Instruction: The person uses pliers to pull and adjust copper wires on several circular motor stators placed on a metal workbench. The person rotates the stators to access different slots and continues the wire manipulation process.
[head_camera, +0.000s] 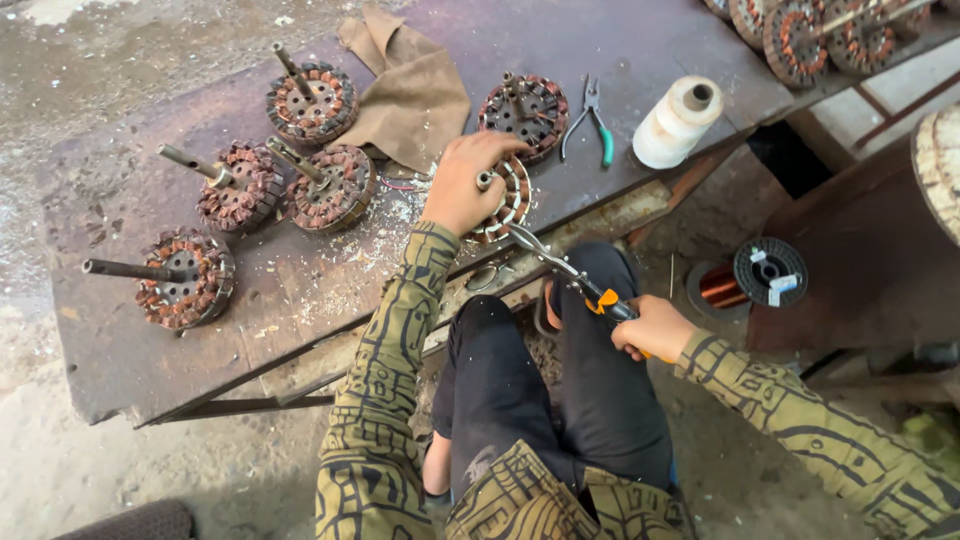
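Pliers (590, 122) between stator (524, 108) and spool (678, 122)

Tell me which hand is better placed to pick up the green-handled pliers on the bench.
Left, probably. The left hand rests on a motor winding on the bench, near the pliers. The right hand is lower, gripping an orange-handled tool.
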